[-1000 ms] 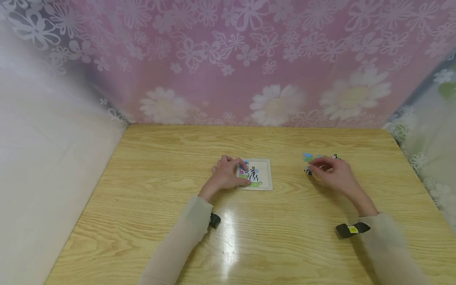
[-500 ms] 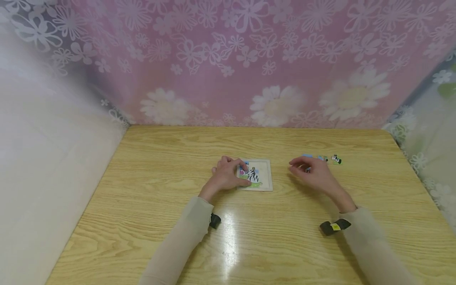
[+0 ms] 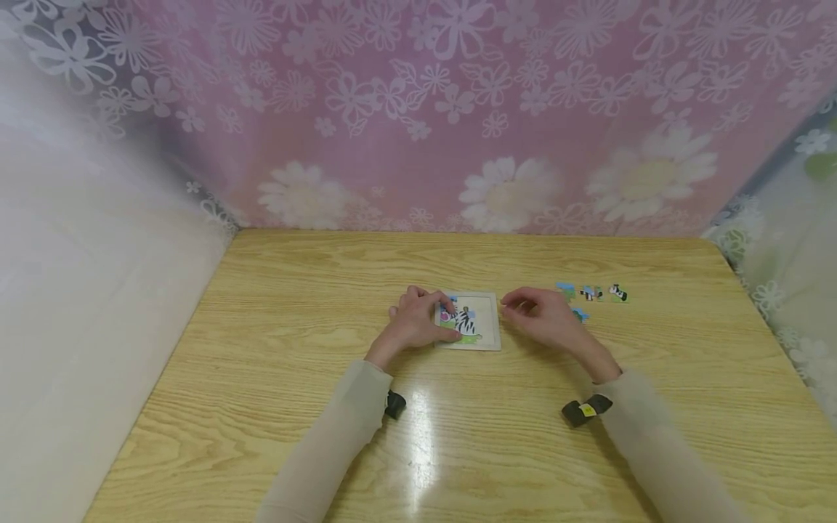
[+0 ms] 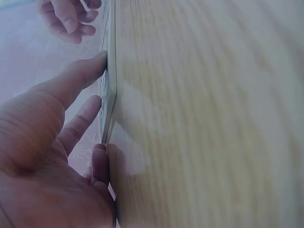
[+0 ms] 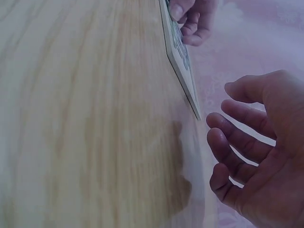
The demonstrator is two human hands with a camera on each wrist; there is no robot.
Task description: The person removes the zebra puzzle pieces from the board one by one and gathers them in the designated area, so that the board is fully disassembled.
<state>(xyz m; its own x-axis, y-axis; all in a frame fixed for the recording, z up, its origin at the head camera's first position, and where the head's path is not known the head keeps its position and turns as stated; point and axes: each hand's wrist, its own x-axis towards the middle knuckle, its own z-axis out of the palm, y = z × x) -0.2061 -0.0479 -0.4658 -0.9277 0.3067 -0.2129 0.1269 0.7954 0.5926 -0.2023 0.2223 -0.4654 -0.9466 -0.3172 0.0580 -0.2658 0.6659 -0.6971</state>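
A square picture puzzle tray [image 3: 487,319] with a pale frame and a part-filled zebra picture lies mid-table in the head view. My left hand [image 3: 418,319] lies over its left edge, thumb and index finger touching its face; the left wrist view shows the other fingers of the left hand [image 4: 52,137] beside the tray's edge. My right hand [image 3: 546,316] is just off the tray's right edge. In the right wrist view the fingers of the right hand [image 5: 266,147] are loosely bent, and nothing shows between them.
Several loose puzzle pieces lie right of my right hand: a blue and green one [image 3: 566,290], a mixed-colour one [image 3: 591,293], a black and white one [image 3: 618,293] and a blue one [image 3: 580,314] beside the wrist. A flowered curtain [image 3: 418,145] hangs behind the wooden table [image 3: 314,421].
My right hand has moved left from the loose pieces to the tray's right edge, uncovering several of them. The left hand and the tray have stayed where they were.
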